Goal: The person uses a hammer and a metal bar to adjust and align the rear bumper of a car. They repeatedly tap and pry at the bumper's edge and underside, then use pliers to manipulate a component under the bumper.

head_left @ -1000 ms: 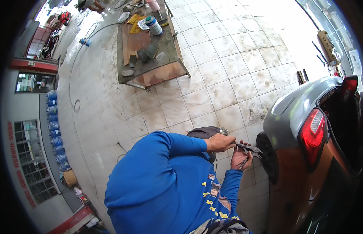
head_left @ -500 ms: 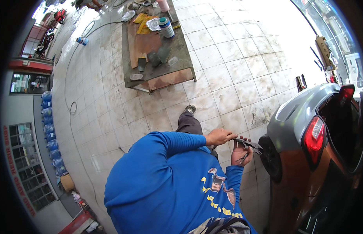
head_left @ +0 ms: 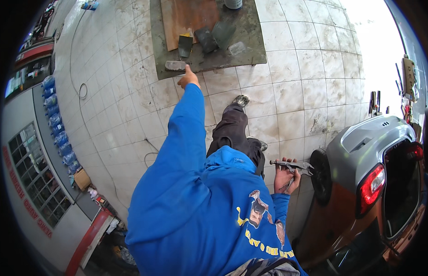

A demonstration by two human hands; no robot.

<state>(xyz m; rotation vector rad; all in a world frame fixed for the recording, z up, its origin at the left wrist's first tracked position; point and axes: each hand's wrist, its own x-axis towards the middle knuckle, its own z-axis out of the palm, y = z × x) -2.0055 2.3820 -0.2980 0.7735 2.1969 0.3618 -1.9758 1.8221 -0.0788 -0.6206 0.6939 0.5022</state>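
Stretched out ahead, my left hand [head_left: 189, 79] is at the near edge of the worktable [head_left: 209, 67]. Its index finger points forward beside a flat greyish block [head_left: 176, 66], and the thumb is apart from it. Whether the fingertip touches the block I cannot tell. My right hand [head_left: 283, 178] is closed around metal locking pliers [head_left: 293, 165], low on my right side. The jaws of the pliers point toward the car's rear wheel. Beyond the block lie dark sheet pieces [head_left: 205, 39] and a small dark green piece [head_left: 185, 46].
A silver and orange car [head_left: 361, 152] stands close on my right, its rear opening dark inside. Blue water bottles [head_left: 60, 138] line the left wall beside a cardboard box [head_left: 82, 179]. A thin hose [head_left: 83, 90] runs over the tiled floor [head_left: 131, 83]. A can [head_left: 233, 3] stands on the table.
My left hand has left the pliers and reached forward to the table's near edge. The pliers remain in my right hand. The view has shifted, and the table now appears nearer.
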